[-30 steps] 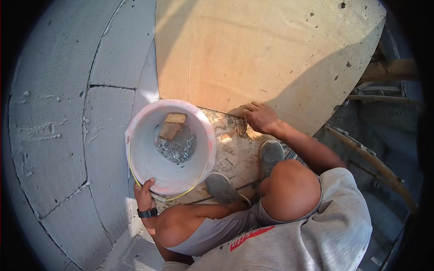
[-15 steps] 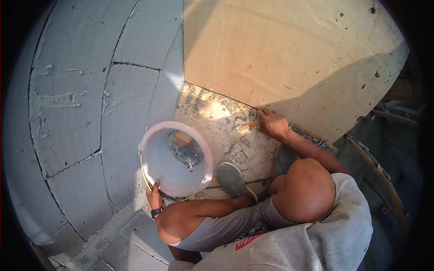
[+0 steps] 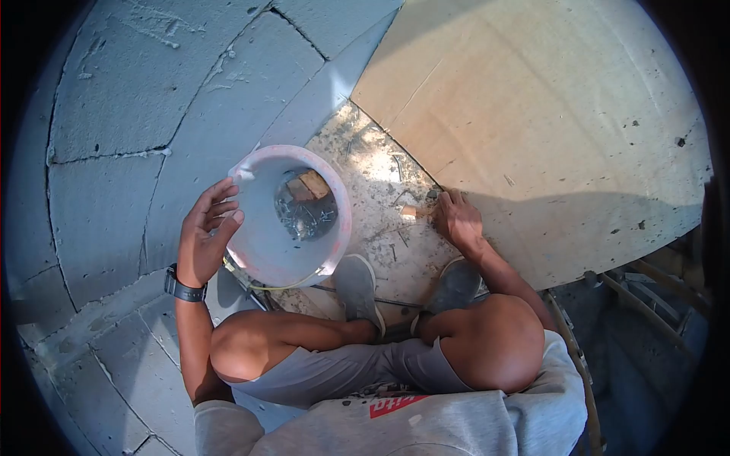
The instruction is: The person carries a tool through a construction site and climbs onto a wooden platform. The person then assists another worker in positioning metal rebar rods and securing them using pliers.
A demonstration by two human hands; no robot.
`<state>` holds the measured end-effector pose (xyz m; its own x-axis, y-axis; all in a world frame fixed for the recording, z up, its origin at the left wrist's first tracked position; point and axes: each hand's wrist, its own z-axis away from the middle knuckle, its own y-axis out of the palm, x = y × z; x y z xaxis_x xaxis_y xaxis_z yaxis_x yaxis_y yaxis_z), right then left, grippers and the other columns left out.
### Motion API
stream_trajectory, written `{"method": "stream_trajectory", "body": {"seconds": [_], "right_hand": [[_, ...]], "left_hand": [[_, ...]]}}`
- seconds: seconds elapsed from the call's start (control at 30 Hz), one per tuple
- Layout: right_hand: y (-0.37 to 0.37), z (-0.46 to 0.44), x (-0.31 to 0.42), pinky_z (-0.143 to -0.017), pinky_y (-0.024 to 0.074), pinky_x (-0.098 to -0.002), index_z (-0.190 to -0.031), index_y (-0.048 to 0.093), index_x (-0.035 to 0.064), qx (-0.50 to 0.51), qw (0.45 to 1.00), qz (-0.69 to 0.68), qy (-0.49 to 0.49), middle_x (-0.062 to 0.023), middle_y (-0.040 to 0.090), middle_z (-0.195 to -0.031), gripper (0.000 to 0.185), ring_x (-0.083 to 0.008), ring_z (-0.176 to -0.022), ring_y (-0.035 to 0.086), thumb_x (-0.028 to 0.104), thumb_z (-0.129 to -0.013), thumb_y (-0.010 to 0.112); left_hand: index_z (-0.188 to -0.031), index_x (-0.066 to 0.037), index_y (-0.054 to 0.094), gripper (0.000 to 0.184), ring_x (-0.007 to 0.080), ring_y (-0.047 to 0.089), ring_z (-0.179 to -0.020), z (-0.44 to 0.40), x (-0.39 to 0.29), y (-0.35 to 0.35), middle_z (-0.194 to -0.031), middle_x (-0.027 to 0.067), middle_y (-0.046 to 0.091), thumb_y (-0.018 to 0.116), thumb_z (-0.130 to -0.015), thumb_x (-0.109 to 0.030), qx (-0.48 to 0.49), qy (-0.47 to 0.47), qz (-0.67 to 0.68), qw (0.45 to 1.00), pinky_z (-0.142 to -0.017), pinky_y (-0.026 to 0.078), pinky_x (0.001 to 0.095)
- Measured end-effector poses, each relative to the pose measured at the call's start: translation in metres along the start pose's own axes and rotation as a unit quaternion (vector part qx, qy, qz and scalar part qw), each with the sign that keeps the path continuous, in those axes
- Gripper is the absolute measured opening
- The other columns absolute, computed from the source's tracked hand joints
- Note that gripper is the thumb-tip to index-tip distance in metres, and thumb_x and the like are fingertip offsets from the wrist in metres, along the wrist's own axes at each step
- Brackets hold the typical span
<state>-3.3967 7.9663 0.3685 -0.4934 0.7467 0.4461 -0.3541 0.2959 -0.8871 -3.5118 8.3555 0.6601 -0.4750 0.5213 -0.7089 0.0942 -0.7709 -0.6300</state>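
Note:
A pale plastic bucket [image 3: 343, 220] stands on the floor by the block wall, its mouth facing me. Inside lie small wood pieces [image 3: 310, 185] and a heap of what look like nails [image 3: 304, 216]. My left hand [image 3: 207, 228], with a watch on the wrist, is raised at the bucket's left rim, fingers apart and holding nothing. My right hand [image 3: 460, 222] is down on the littered floor at the board's lower edge, its fingers curled together. What is in them is hidden. A small wood piece [image 3: 409, 212] lies just left of those fingers.
A large plywood board [image 3: 547, 129] spans the upper right. Grey block wall [image 3: 114, 205] rises on the left. Nails and debris [image 3: 395, 247] are scattered across the floor between bucket and board. At the lower right, past the board's edge, wooden bars [image 3: 654, 292] cross a dark space.
My left hand has left the bucket's lower side and risen to its left rim, fingers spread. My right hand stays at the board's edge. The view has turned and shifted.

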Motion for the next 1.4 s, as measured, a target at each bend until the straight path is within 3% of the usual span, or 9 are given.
{"method": "stream_trajectory", "body": {"seconds": [0.27,0.37,0.47,0.6,0.73,0.83,1.07,1.27,1.4], "right_hand": [[0.003,0.001,0.007,-0.073,0.0536,-0.0489,-0.105,0.056,0.0037,0.063,0.995,-0.054,0.053,-0.0202,0.062,-0.099,0.026,-0.041,-0.085,0.064,0.022,-0.087,0.057],[-0.023,-0.029,0.017,-0.072,0.0536,-0.0481,-0.1,0.06,0.0028,0.149,0.974,-0.153,0.07,-0.0219,0.063,-0.093,0.025,-0.04,-0.086,0.065,0.021,-0.084,0.061],[-0.007,-0.058,0.024,-0.072,0.0535,-0.0478,-0.094,0.062,0.003,-0.046,0.985,-0.165,-0.019,-0.0218,0.063,-0.089,0.022,-0.0385,-0.086,0.065,0.021,-0.081,0.065],[0.006,-0.117,0.036,-0.07,0.0554,-0.0442,-0.095,0.062,0.0024,-0.018,0.995,-0.074,-0.058,-0.0204,0.065,-0.094,0.019,-0.0361,-0.083,0.067,0.017,-0.083,0.06],[0.047,-0.129,0.049,-0.068,0.0565,-0.0418,-0.095,0.062,0.0018,-0.065,0.992,0.02,-0.105,-0.0189,0.065,-0.094,0.016,-0.0321,-0.083,0.069,0.013,-0.085,0.056],[0.039,-0.113,0.057,-0.065,0.0563,-0.0398,-0.094,0.061,0.0022,-0.05,0.992,0.016,-0.115,-0.0179,0.065,-0.091,0.016,-0.0293,-0.08,0.07,0.012,-0.083,0.056],[0.024,-0.07,0.03,-0.06,0.0535,-0.0414,-0.088,0.057,0.0044,-0.02,0.993,0.029,-0.109,-0.0148,0.065,-0.08,0.018,-0.0302,-0.072,0.069,0.02,-0.08,0.063],[-0.029,-0.02,0.042,-0.065,0.0545,-0.0451,-0.095,0.058,0.0019,0.052,0.97,-0.224,-0.079,-0.021,0.063,-0.089,0.027,-0.0379,-0.078,0.066,0.021,-0.078,0.067],[-0.006,0.021,0.062,-0.067,0.056,-0.0452,-0.097,0.059,0.0015,0.12,0.977,-0.152,-0.087,-0.02,0.062,-0.091,0.024,-0.036,-0.087,0.067,0.018,-0.08,0.064]], "left_hand": [[-0.135,-0.003,0.053,0.049,0.0267,0.064,-0.108,-0.059,-0.056,0.139,-0.12,0.0171,0.065,0.065,-0.091,-0.02,0.315,0.043,-0.02,0.948,-0.092,0.051,0.0365],[-0.134,-0.002,0.051,0.048,0.0403,0.059,-0.115,-0.065,-0.02,0.227,-0.123,0.0226,0.061,0.06,-0.09,-0.017,0.219,0.102,-0.175,0.954,-0.098,0.047,0.0451],[-0.137,-0.001,0.046,0.053,0.0422,0.049,-0.126,-0.063,0.014,0.289,-0.136,0.0247,0.051,0.057,-0.087,-0.01,0.141,-0.065,-0.149,0.977,-0.105,0.04,0.0496],[-0.141,-0.002,0.042,0.057,0.0415,0.032,-0.138,-0.084,0.063,0.335,-0.147,0.0259,0.036,0.057,-0.086,-0.008,-0.158,0.012,-0.172,0.972,-0.115,0.028,0.0488],[-0.141,0.0,0.043,0.057,0.0404,0.031,-0.141,-0.132,0.109,0.341,-0.151,0.0254,0.033,0.056,-0.086,-0.006,-0.272,-0.007,-0.2,0.941,-0.117,0.026,0.0464],[-0.139,0.0,0.047,0.056,0.0392,0.035,-0.139,-0.14,0.11,0.34,-0.15,0.0237,0.037,0.057,-0.084,-0.006,-0.235,-0.072,-0.243,0.938,-0.116,0.028,0.0447],[-0.105,-0.008,0.067,0.026,0.0306,0.06,-0.104,-0.106,0.109,0.337,-0.113,0.0084,0.066,0.065,-0.079,-0.004,-0.253,0.053,-0.21,0.943,-0.09,0.047,0.0437],[-0.096,-0.01,0.063,0.018,0.032,0.062,-0.09,-0.095,0.129,0.328,-0.096,0.0094,0.064,0.069,-0.08,-0.008,-0.204,0.035,-0.168,0.964,-0.077,0.05,0.0428],[-0.098,-0.01,0.061,0.018,0.033,0.062,-0.089,-0.101,0.117,0.327,-0.095,0.0103,0.063,0.07,-0.083,-0.013,-0.235,0.047,-0.149,0.959,-0.076,0.05,0.0425]]}}
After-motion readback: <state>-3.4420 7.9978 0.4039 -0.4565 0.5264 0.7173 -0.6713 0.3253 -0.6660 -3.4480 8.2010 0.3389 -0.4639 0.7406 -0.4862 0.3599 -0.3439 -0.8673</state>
